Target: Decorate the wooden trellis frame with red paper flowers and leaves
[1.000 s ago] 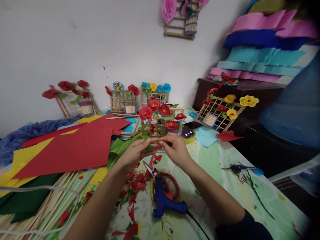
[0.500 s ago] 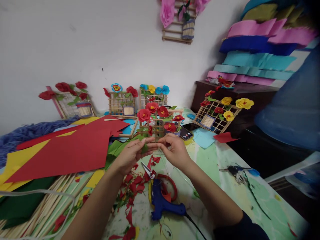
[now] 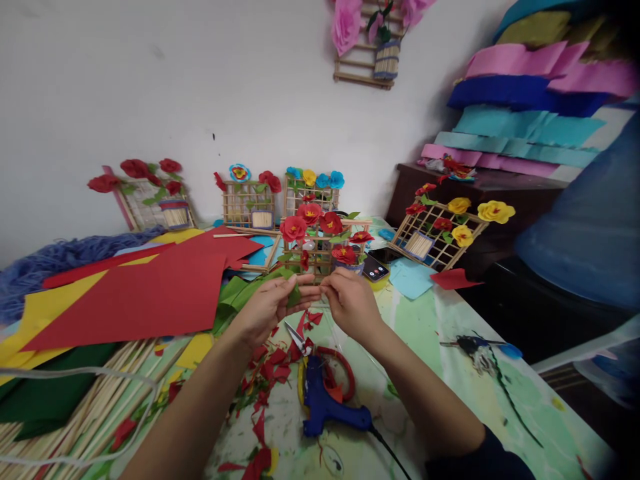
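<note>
Glue gun (image 3: 320,407): blue, lying on its side on the table (image 3: 415,340), with a black cord trailing toward the near edge of the view.
Left hand (image 3: 273,303): beyond the glue gun and a little to its left, raised over the table; fingers stretched out, thumb pressing a green piece (image 3: 295,295) against them.
Green piece: beyond the glue gun, slightly left of it, held in the left hand and partly covered by the thumb.
Right hand (image 3: 350,297): beyond the glue gun, slightly right of it; thumb and fingers closed in a pinch at the left fingertips. Cannot tell whether anything sits in the pinch.
Scissors (image 3: 296,337): at the far end of the glue gun, blades pointing away and leftward.
Red scraps (image 3: 274,367): scattered left of the glue gun.
Lattice with red flowers (image 3: 310,213): upright, beyond the glue gun and past both hands.
Phone (image 3: 375,267): beyond the glue gun, to its right, screen lit.
Red sheet (image 3: 150,300): well left of the glue gun and farther back, over yellow paper (image 3: 43,313).
Sticks (image 3: 115,393): bundled loosely, well left of the glue gun.
</note>
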Tool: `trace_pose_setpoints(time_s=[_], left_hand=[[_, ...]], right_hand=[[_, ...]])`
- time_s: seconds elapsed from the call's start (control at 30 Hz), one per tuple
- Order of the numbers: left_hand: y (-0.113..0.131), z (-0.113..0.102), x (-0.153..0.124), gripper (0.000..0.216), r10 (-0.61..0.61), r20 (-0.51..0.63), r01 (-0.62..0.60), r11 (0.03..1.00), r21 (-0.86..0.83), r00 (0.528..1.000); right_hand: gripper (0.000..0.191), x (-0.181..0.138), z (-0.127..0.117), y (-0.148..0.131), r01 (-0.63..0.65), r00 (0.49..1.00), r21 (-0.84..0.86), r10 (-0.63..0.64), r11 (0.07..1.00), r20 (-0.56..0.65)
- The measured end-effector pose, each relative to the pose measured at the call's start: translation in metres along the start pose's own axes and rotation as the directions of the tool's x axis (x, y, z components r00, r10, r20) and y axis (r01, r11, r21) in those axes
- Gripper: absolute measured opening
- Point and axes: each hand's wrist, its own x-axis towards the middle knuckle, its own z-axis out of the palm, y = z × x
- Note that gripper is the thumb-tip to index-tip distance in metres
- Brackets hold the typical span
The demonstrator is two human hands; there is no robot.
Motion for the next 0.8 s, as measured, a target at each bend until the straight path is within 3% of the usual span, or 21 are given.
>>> trace_pose_setpoints(time_s=[0.37, 0.63, 0.7, 0.8], left_hand=[[-0.002, 0.003, 0.002, 0.033, -0.024, 0.008, 0.024, 0.999, -0.028, 1.000], [-0.001, -0.003, 0.006, 0.038, -0.117, 0.052, 0.127, 0.954, -0.271, 0.992], [-0.003, -0.004, 0.007, 0.038, -0.113, 0.053, 0.124, 0.950, -0.287, 0.992], [-0.004, -0.002, 0.007, 0.038, -0.107, 0.029, 0.111, 0.957, -0.268, 0.994]], right_hand=[[0.014, 0.003, -0.001, 0.013, -0.127, 0.987, 0.014, 0.128, 0.992, -0.094], [0.025, 0.008, -0.004, 0.032, -0.195, 0.980, -0.140, 0.187, 0.971, -0.067], [0.023, 0.008, -0.002, 0.033, -0.202, 0.978, -0.117, 0.195, 0.972, -0.074], [0.010, 0.008, -0.001, 0.029, -0.154, 0.984, 0.054, 0.158, 0.987, -0.086]])
